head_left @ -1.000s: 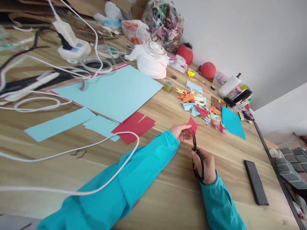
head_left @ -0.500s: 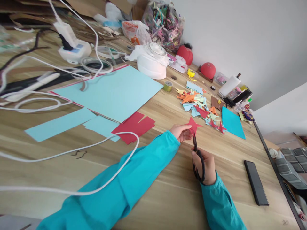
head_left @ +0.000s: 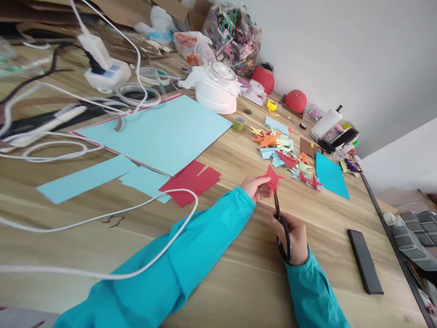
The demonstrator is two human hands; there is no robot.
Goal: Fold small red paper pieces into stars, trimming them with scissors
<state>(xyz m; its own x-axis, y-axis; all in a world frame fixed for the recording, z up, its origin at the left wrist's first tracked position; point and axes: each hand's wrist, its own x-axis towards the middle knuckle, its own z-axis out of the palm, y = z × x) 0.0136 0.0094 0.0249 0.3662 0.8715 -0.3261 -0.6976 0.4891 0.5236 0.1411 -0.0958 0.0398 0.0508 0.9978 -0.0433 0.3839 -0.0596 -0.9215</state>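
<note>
Between the thumb and fingers of my left hand (head_left: 256, 187) is a red paper star (head_left: 272, 176), held above the wooden table. My right hand (head_left: 294, 238) is closed around the handles of black scissors (head_left: 282, 228). The blades point up and away, their tips at the star's lower edge; I cannot tell whether they touch the paper. Just beyond, a heap of cut paper pieces (head_left: 273, 141) in orange, blue, yellow and red lies on the table, with more red stars (head_left: 314, 181) at its near end. Red paper (head_left: 191, 183) with a slit lies left of my left hand.
Large light-blue sheets (head_left: 164, 132) and blue strips (head_left: 85, 177) lie to the left. A white cable (head_left: 170, 248) loops over my left sleeve. At right are a black phone (head_left: 365, 262) and a turquoise sheet (head_left: 331, 175). A power strip (head_left: 107, 75) stands at the back left.
The red star has shifted slightly left and tilted in my left hand. The scissors' tips have moved a little left and down relative to it. Everything else stays in place.
</note>
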